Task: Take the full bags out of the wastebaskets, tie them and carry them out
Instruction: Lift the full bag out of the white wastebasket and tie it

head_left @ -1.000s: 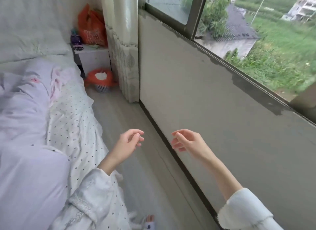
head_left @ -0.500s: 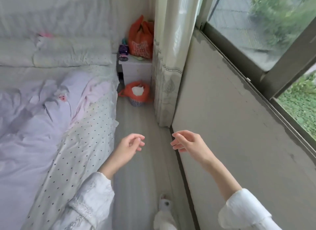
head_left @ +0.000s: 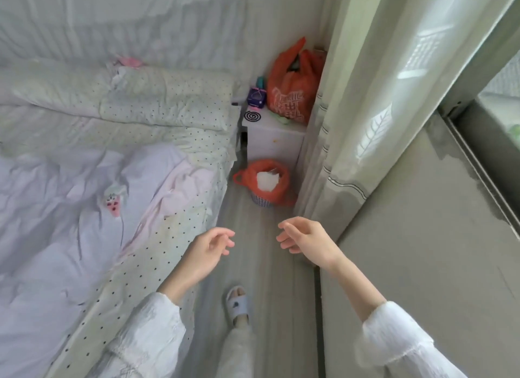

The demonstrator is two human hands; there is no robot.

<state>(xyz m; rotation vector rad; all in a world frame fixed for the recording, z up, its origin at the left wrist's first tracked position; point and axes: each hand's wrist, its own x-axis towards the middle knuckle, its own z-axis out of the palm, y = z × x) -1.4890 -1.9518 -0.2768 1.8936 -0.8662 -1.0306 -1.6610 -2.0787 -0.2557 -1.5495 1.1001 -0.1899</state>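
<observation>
Hovering: right hand point(head_left: 305, 238) (holding nothing) short of wastebasket point(head_left: 263, 200).

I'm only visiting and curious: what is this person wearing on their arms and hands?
Both hands are bare: no gloves, rings or watch show on the left hand or the right hand. Each arm wears a loose white sleeve of crinkled fabric ending short of the wrist, leaving the forearm uncovered; the other sleeve matches it.

Soft daylight from right window point(head_left: 503, 76), wide-angle edge distortion
</observation>
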